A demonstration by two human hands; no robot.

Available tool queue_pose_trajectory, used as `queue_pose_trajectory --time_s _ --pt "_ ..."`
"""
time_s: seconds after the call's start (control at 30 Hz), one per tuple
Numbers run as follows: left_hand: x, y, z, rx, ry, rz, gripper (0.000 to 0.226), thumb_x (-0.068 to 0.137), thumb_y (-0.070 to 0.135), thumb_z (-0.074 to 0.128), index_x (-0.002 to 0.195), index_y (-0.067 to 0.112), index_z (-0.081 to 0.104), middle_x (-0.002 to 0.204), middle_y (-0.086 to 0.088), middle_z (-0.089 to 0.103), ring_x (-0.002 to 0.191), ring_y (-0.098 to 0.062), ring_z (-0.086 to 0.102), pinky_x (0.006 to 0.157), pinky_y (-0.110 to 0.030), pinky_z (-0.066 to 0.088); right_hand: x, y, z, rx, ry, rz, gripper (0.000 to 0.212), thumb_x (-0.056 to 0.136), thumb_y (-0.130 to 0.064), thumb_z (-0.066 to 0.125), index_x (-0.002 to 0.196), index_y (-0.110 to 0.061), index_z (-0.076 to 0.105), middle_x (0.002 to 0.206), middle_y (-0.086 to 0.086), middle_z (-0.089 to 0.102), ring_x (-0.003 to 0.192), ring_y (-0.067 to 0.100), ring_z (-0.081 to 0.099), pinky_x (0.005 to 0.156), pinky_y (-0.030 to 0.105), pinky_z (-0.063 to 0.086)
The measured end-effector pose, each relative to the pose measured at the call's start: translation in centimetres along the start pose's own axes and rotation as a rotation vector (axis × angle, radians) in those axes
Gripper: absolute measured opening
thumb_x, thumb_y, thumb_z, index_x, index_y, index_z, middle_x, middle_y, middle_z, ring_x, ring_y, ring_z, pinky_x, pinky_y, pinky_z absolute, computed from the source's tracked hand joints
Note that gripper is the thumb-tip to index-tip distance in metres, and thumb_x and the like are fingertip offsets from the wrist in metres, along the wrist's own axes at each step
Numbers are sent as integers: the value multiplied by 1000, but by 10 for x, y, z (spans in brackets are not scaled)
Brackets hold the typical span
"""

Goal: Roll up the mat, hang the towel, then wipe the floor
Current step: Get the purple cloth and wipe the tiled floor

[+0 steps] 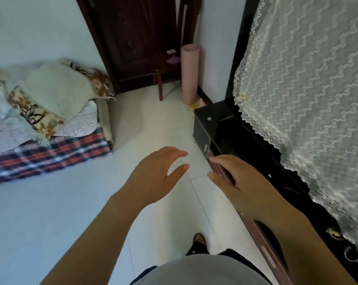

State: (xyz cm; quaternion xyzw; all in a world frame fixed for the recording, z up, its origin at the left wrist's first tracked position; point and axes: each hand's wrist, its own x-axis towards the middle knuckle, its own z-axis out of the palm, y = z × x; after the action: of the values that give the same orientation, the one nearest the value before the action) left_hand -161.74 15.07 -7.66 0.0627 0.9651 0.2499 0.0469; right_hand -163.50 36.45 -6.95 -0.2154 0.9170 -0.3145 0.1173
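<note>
Both the left hand [155, 173] and right hand [239, 182] are hanging open and empty above the floor [50, 212]; the rolled mat [190, 75] is standing upright against the wall.

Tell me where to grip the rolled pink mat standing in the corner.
Grip the pink mat around its upper half, coming from the open floor side on its left. It stands upright against the wall, so the right and back are blocked; its round tube suits fingers wrapping around. Both hands are empty.
</note>
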Motion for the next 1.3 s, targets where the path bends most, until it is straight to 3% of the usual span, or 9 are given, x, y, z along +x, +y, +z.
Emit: queue_pose_trajectory --time_s 0.13,0.4,0.53,0.7,0.83,0.93,1.07,1.2,1.3 --pt "76 -19 -34 -16 42 -65 57 85 60 27 135 36 42 142 15 42 129 -4 39 108 -22 29 101 5 -32 -16 -26 -96 62 83 -62 31 136 -30 41 138 -17 42 127 2 38 107 28 33" --pt "214 -97 -78 -74 179 -140 42 93 49 39 132 34 46 136 15 48 121 -2 44 97 -15 32 287 11 -24 39 -186 -156 58 85 -60 35 137 -35 37 139 -21 39 124 -3 36 102 19 30" --pt "295 -158 -107 -88 196 -162 44 93 48 39 133 32 46 137 10 48 123 -7 45 100 -21 34 395 9 -19 -14 -225 -175 55 88 -56 38 137 -30 38 140 -16 40 125 0 38 101 16 28" --pt "405 -217 -158 -59 132 -149 47 92 52 36 134 33 44 140 11 45 125 -9 43 106 -28 34 523 -7 -42 -29 -157 -150 53 90 -53 38 138 -30 38 140 -14 41 118 1 43 99 18 32" --pt "487 -254 -188 -65 123 -105 57 86 58 30 134 31 45 138 7 48 124 -12 45 105 -38 38 602 -6 -60 11 -93 -114 52 89 -52 39 137 -31 38 129 -23 38 115 -8 33 95 12 26" --pt "544 -279 -197 -70 76 -82 58 86 59 31 136 31 42 140 9 45 126 -11 44 106 -36 38 654 7 -66 37 -73 -68 55 87 -54 38 136 -30 40 132 -20 41 116 -8 34 97 12 26" --pt "624 -322 -210 -74 51 -85 58 88 61 31 137 32 40 139 9 45 125 -11 44 104 -34 38 743 23 -70 35 -48 -78 54 88 -51 40 135 -25 43 134 -14 44 113 -11 34 91 1 22" --pt "709 -364 -233 -54 100 -114 61 86 62 30 137 30 41 139 7 46 124 -11 44 104 -28 34 852 28 -86 -20 -31 -131 49 92 -46 43 135 -23 43 135 -6 47 118 3 43 89 9 27" --pt "759 -391 -260 -52 119 -164 63 85 63 29 137 30 40 141 7 44 127 -11 41 107 -29 33 926 24 -101 -44 -56 -187 48 92 -45 42 135 -23 43 134 -7 48 113 -1 41 81 -1 24"
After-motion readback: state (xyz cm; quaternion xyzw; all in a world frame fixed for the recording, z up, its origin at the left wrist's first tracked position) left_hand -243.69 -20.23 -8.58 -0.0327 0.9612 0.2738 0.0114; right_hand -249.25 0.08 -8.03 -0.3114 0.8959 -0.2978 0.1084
